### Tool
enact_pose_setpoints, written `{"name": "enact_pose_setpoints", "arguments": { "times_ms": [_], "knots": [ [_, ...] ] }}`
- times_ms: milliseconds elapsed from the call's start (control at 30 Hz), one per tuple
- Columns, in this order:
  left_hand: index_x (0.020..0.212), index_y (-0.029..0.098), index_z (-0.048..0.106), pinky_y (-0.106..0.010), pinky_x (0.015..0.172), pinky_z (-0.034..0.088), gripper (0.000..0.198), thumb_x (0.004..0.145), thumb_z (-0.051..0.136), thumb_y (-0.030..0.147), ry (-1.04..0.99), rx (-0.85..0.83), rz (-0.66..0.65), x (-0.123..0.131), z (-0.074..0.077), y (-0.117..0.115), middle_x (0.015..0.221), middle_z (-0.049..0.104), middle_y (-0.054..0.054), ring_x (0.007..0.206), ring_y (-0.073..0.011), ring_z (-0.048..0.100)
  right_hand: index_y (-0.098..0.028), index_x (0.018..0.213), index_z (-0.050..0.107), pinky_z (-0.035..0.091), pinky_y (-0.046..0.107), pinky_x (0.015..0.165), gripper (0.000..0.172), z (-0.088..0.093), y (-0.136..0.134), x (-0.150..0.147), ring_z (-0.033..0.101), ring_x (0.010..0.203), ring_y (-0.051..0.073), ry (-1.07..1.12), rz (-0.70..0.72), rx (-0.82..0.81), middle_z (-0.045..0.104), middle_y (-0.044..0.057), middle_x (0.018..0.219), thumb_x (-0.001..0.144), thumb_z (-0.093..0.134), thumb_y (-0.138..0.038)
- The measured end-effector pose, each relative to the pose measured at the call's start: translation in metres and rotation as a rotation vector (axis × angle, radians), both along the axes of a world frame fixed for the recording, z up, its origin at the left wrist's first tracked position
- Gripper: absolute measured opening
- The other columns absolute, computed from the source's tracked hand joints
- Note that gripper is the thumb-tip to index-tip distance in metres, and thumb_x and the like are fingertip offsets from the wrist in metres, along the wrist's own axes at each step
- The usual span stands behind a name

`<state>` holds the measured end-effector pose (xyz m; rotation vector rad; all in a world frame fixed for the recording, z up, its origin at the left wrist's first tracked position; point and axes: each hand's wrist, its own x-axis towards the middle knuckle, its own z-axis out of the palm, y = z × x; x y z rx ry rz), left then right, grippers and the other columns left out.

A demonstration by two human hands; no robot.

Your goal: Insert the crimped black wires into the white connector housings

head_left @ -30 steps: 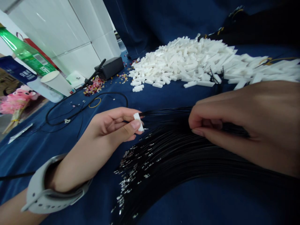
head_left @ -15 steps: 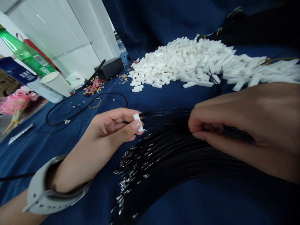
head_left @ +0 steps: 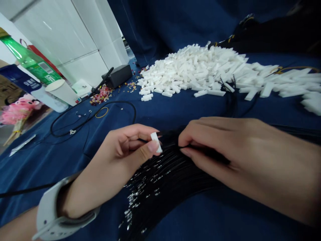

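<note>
Between thumb and fingers, my left hand (head_left: 132,150) pinches a small white plastic connector housing (head_left: 156,142), tilted, with black wires behind it. My right hand (head_left: 220,157) is close on the right, its thumb and forefinger closed on a thin black wire; the wire's tip is too dark to make out. Below both hands lies a thick bundle of black wires (head_left: 175,187), curving off to the right beneath my right hand. Shiny metal terminals (head_left: 132,201) cap the bundle's left ends.
A large heap of white connector housings (head_left: 195,70) lies at the back on the blue cloth (head_left: 110,115). Toward the left are a black power adapter (head_left: 117,76), colourful beads (head_left: 101,94), a yellow rubber band (head_left: 101,112), a paper cup (head_left: 61,92) and a green bottle (head_left: 32,60).
My right hand has moved left and slightly down, closer to the white connector housing. My left hand has shifted a little right and down, still pinching the housing.
</note>
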<state>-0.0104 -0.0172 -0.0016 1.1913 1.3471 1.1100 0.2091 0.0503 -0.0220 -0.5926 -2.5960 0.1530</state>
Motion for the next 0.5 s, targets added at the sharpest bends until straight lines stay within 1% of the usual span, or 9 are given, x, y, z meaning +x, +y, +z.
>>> {"name": "enact_pose_setpoints", "arguments": {
  "times_ms": [67, 167, 233, 333, 400, 500],
  "knots": [
    [0.089, 0.024, 0.082, -0.006, 0.06, 0.05, 0.01, 0.084, 0.081, 0.016, 0.001, -0.009, -0.006, 0.003, -0.001, -0.002, 0.073, 0.08, 0.005, 0.065, -0.0043, 0.068, -0.02, 0.094, 0.059, 0.043, 0.025, 0.064, 0.014, -0.004, -0.003, -0.004, 0.054, 0.071, 0.011, 0.043, 0.059, 0.083, 0.061, -0.001, 0.086, 0.096, 0.046, -0.015],
    [0.087, 0.024, 0.082, -0.007, 0.06, 0.05, 0.015, 0.078, 0.085, 0.013, 0.0, -0.017, 0.0, 0.007, -0.001, -0.004, 0.073, 0.08, 0.005, 0.066, -0.0055, 0.068, -0.016, 0.09, 0.059, 0.044, 0.025, 0.074, 0.012, -0.006, -0.006, -0.008, 0.051, 0.074, 0.013, 0.082, 0.094, 0.219, 0.057, 0.001, 0.083, 0.091, 0.05, -0.008],
    [0.085, 0.024, 0.082, -0.007, 0.059, 0.051, 0.017, 0.076, 0.085, 0.01, -0.011, -0.027, 0.003, 0.009, 0.001, -0.004, 0.071, 0.079, 0.006, 0.065, -0.0053, 0.067, -0.016, 0.088, 0.059, 0.044, 0.026, 0.075, 0.013, -0.007, -0.007, -0.009, 0.049, 0.072, 0.013, 0.098, 0.094, 0.249, 0.056, 0.001, 0.082, 0.088, 0.05, -0.005],
    [0.084, 0.025, 0.083, -0.006, 0.056, 0.049, 0.017, 0.078, 0.082, 0.009, -0.04, -0.039, -0.006, 0.011, 0.003, -0.003, 0.068, 0.077, 0.008, 0.061, -0.004, 0.065, -0.015, 0.086, 0.058, 0.042, 0.027, 0.071, 0.016, -0.007, -0.007, -0.01, 0.048, 0.07, 0.013, 0.096, 0.086, 0.261, 0.054, 0.001, 0.08, 0.085, 0.05, -0.001],
    [0.084, 0.026, 0.083, -0.006, 0.056, 0.049, 0.018, 0.079, 0.081, 0.009, -0.046, -0.05, -0.02, 0.012, 0.003, -0.003, 0.067, 0.076, 0.008, 0.061, -0.0037, 0.065, -0.015, 0.085, 0.058, 0.041, 0.027, 0.069, 0.016, -0.007, -0.007, -0.01, 0.047, 0.07, 0.012, 0.088, 0.092, 0.273, 0.054, 0.001, 0.08, 0.085, 0.051, -0.001],
    [0.083, 0.028, 0.084, -0.005, 0.055, 0.047, 0.019, 0.079, 0.08, 0.009, -0.039, -0.05, -0.016, 0.011, 0.002, -0.004, 0.066, 0.075, 0.009, 0.06, -0.0029, 0.063, -0.015, 0.088, 0.058, 0.042, 0.028, 0.072, 0.014, -0.006, -0.01, -0.01, 0.048, 0.072, 0.012, 0.091, 0.103, 0.246, 0.055, 0.001, 0.083, 0.088, 0.051, -0.003]
  ]
}}
